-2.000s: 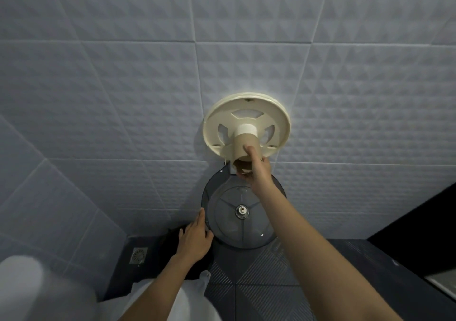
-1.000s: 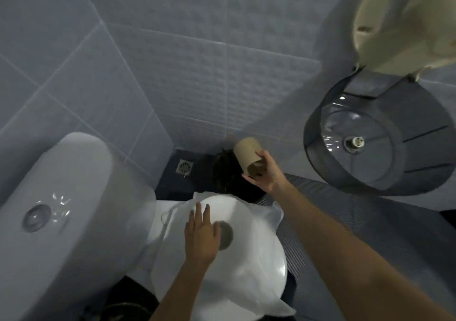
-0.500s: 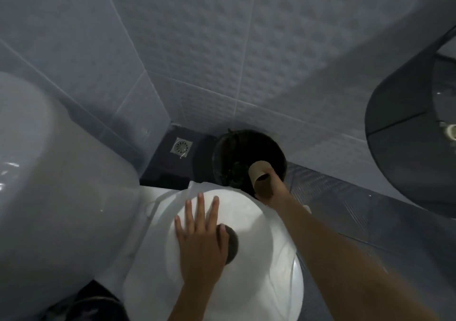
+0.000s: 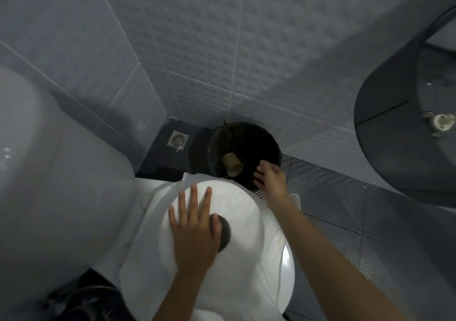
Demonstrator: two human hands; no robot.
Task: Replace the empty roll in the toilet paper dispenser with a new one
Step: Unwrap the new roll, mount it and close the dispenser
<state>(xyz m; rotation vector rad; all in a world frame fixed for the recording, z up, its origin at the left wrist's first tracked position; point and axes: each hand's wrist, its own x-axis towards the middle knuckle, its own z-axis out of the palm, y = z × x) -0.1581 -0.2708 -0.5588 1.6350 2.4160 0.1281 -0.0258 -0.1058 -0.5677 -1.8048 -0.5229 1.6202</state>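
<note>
Below, one cardboard core [image 4: 232, 164] in one bin [image 4: 261, 135], right hand [image 4: 270, 178] spread empty, left hand [image 4: 195, 232] flat on one new roll [image 4: 244, 212].

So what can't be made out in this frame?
- Dispenser cover, head view: cut off by the right edge; its wall-mounted back is out of frame.
- Bin: dark inside; only the cardboard tube shows.
- New roll: core partly hidden under the left hand.

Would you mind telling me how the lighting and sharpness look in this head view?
Head view: dim, bluish light; glare on the toilet lid at lower right; the bin interior is nearly black; the right hand is slightly motion-blurred; wide-angle distortion bends the wall tile lines.
</note>
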